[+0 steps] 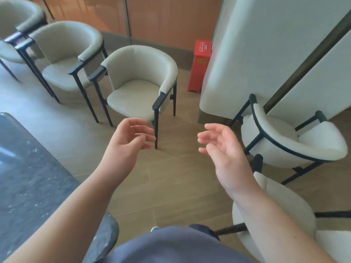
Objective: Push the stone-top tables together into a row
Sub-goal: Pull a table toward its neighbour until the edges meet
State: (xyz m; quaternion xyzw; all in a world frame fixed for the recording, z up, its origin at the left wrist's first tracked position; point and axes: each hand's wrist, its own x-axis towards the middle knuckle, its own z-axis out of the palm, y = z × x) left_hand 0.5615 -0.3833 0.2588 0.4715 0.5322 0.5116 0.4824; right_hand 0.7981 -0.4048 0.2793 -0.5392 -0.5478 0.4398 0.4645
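One dark grey stone-top table [28, 168] fills the lower left, its rounded corner near my body. No other stone-top table is in view. My left hand [131, 139] hangs in the air over the floor, right of the table, fingers loosely curled and apart, holding nothing. My right hand [224, 149] floats palm-up further right, fingers spread, empty. Neither hand touches the table.
Three beige tub chairs [140, 80] with black legs stand in a row at the back left. Two white chairs [284, 141] sit at the right, one close to my right forearm. A red bin [200, 65] stands beside a white pillar [266, 54]. Wood-look floor lies between.
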